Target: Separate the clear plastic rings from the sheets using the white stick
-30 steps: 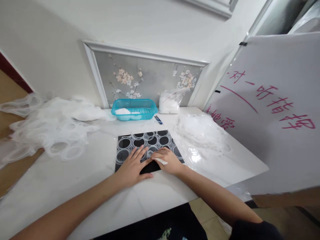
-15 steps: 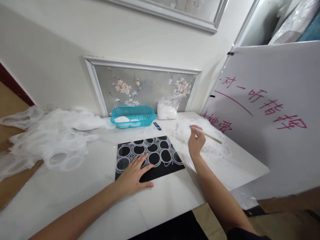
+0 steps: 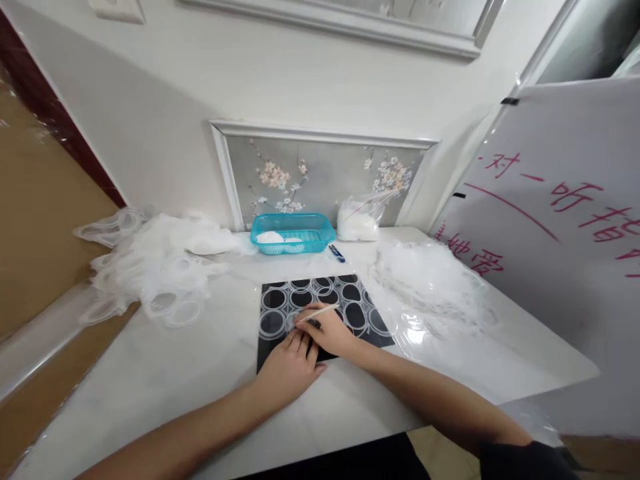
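On the white table (image 3: 215, 373) lies a black sheet (image 3: 373, 337) with rows of pale translucent rings (image 3: 273, 321) on it. My left hand (image 3: 290, 367) rests palm down on its near left part, thumb out to the side, fingertips partly hidden by the other hand. Just ahead and to the right of it, my right hand (image 3: 327, 330) is closed around a thin pale stick (image 3: 320, 312), low over the rings in the middle of the sheet. Which end of the stick touches the rings, if any, is hidden by the fingers.
Beyond the sheet stand a teal plastic basket (image 3: 294, 243) with white pieces inside and a clear bag (image 3: 358, 223) of white stuff. A small blue tool (image 3: 337, 253) lies near them. Piles of white ring-cut material (image 3: 170, 267) and clear film (image 3: 430, 280) flank the sheet.
My right hand has come left with the pale stick, from over the pile at the right to the sheet beside my left hand. The view has shifted left.
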{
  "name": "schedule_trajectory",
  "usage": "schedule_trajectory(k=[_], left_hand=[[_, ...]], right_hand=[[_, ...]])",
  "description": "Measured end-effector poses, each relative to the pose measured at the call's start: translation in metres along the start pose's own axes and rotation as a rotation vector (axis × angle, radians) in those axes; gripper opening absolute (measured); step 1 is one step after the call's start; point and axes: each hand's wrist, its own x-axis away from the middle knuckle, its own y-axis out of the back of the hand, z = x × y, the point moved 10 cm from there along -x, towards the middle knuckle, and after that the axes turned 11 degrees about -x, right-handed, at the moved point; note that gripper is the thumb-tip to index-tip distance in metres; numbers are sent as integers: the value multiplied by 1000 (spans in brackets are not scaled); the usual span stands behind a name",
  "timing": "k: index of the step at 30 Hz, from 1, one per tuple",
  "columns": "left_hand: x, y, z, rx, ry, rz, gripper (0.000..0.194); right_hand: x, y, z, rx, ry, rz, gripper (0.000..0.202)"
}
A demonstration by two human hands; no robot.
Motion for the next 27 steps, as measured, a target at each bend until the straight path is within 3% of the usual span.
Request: schedule_trajectory(k=[4,9,21,27], left_hand=[[3,0,1,14,4,9,48],[3,-3,-1,36,-1,44,50],[5,-2,-1,79,12,78,43],[5,-5,-1,53,-4,96,44]], right_hand=[[9,14,-19,-149,-119,-72,14],[14,24,-34,-223,-227,-50,18],[11,19,-23,-209,-150,-4,27],[11,17,-22,-162,-145,6,19]])
